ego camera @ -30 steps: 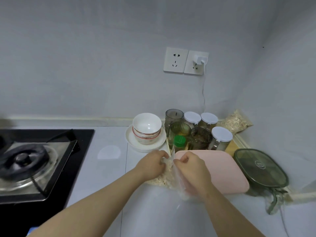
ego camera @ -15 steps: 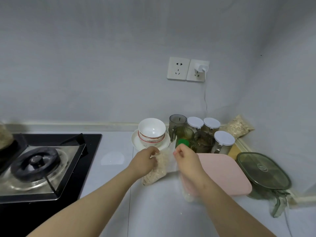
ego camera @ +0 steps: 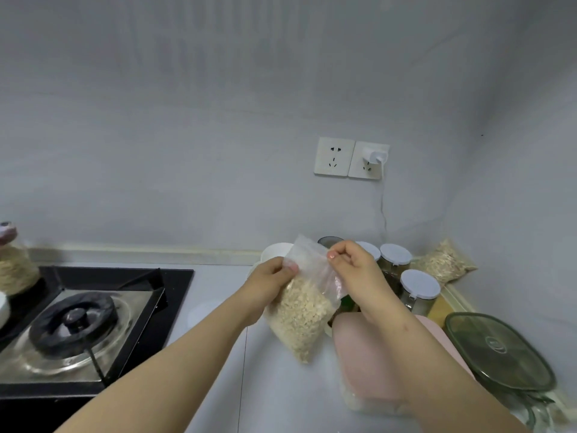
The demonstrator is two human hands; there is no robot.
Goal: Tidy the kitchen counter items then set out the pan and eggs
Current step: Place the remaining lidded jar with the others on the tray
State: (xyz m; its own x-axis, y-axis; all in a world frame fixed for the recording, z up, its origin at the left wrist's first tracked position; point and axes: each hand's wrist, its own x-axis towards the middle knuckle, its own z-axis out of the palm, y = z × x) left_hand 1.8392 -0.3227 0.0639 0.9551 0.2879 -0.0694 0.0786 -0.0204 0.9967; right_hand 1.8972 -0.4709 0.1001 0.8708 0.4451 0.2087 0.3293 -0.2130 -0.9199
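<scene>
White counter runs along a grey wall, gas hob at the left, lidded jars in the far right corner. Above it, mid-scene, hangs a clear bag of oats: left hand pinches its top at one side, right hand at the other, fingers curled.

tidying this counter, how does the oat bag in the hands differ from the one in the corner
The held bag hangs upright; the corner bag lies slumped on the counter where the walls meet. The left hand and right hand pinch the held bag's top; nothing touches the corner bag. Both are clear plastic bags of pale flakes.
</scene>
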